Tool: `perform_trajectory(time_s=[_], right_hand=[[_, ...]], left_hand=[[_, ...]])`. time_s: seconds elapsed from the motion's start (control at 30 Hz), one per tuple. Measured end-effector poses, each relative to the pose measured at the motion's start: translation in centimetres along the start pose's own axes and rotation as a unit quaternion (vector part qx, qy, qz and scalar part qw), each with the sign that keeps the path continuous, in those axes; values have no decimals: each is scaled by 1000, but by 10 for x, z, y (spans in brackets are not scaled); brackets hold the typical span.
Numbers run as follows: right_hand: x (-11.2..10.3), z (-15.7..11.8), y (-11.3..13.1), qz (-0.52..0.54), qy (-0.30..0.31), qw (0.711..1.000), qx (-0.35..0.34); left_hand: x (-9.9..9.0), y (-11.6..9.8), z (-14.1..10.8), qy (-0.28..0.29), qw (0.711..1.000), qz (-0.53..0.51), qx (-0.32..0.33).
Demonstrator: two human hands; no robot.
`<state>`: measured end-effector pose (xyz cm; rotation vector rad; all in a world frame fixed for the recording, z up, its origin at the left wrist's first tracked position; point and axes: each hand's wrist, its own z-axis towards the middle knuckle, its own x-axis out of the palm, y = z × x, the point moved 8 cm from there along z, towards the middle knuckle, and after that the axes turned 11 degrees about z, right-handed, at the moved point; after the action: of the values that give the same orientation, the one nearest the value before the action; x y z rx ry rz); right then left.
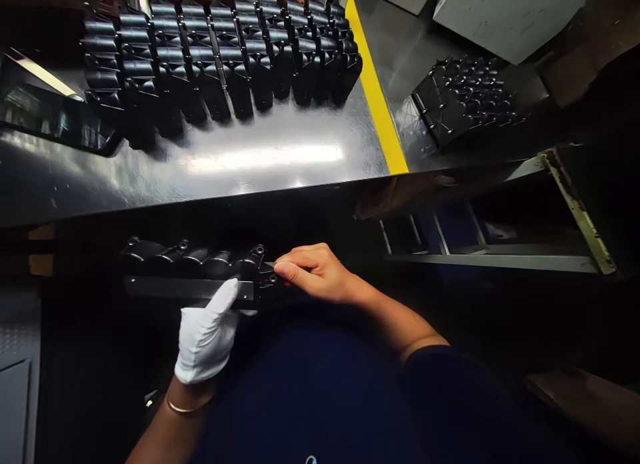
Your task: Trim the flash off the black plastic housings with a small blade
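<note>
My left hand (207, 334), in a white glove, is closed on a long black moulded part (187, 287) with rounded humps along its top and small screw-hole bosses. Its thumb lies along the flat front face. My bare right hand (320, 274) pinches a thin pointed blade (269, 264) between thumb and forefinger. The blade's tip is at the right end of the part, close to a boss; whether it touches cannot be told. Most of that tool is hidden in the hand, and a small red spot shows just below the fingers.
Several similar black parts (220, 57) stand in a row on the shiny metal table (260, 157). Yellow tape (377, 91) crosses the table, and another cluster of black parts (465, 97) sits beyond it. A grey box (510, 17) stands behind, with a metal frame (495, 261) below at right.
</note>
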<state>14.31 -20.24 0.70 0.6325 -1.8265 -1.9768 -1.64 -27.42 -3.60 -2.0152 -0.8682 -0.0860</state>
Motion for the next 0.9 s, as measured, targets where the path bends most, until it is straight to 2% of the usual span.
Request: perform_trajectory(time_s=[0.07,0.1,0.23,0.33,0.4,0.47,0.57,0.8,0.9], right_hand=[[1,0,1,-5,10,1000,-5],[2,0,1,-7,16,1000,-5],[4,0,1,-11,21,1000,-10],[5,-1,1,-10,30,999,-10],[6,-2,-2,-10,43,999,5],[7,-3,-6,-9,59,998,29],[9,-3,-11,-1,74,996,54],[4,-1,-20,-33,56,995,82],[1,-1,-17,-92,30,993,61]], left_hand=[[-4,-16,-3,-28,995,34,84],[-6,-19,-3,-36,994,35,94],[-11,-15,0,-39,997,3,72],[-15,-12,0,-36,995,56,81],[-16,-14,-1,-38,981,143,123],[-15,-17,-3,-34,956,232,177],[-13,-19,-5,-22,926,303,224],[-16,-19,-4,-27,898,378,223],[-15,-17,-4,-31,906,373,196]])
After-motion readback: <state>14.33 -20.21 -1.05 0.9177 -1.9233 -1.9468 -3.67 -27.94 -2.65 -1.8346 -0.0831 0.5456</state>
